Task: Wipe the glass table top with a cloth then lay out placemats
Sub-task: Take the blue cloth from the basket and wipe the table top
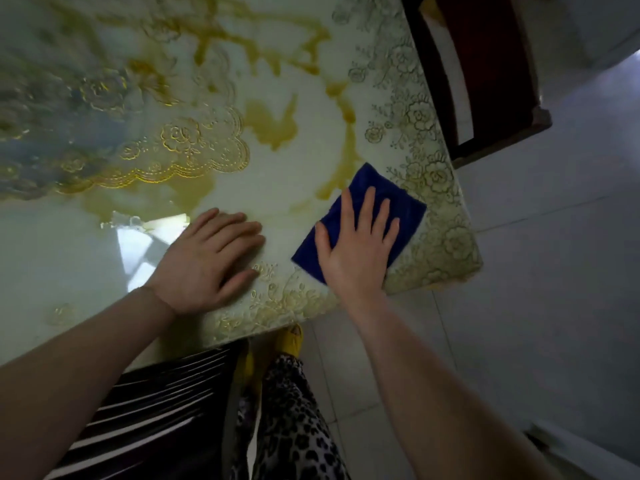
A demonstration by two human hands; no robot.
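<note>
Fingers straight and spread, the right hand (360,237) presses flat on a folded blue cloth (398,206) near the table's right-hand corner. The left hand (207,258) lies flat too, palm down on the bare glass table top (284,181) just beside it, holding nothing and, I'd say, only steadying the person. The two hands are apart, with a strip of glass between them.

The cloth is a soft, nappy rectangle, its long axis running away from the person and slightly to the right; most of the unwiped surface lies away and to the left, so the right hand is the one placed to sweep it.

The glass is glossy, throwing back window light, over a pale top veined in yellow. A gold-edged lace placemat (166,147) with scalloped border lies further in on the left; lace trim follows the table edge. A dark wooden chair (485,74) stands beyond the corner on pale floor tiles.
</note>
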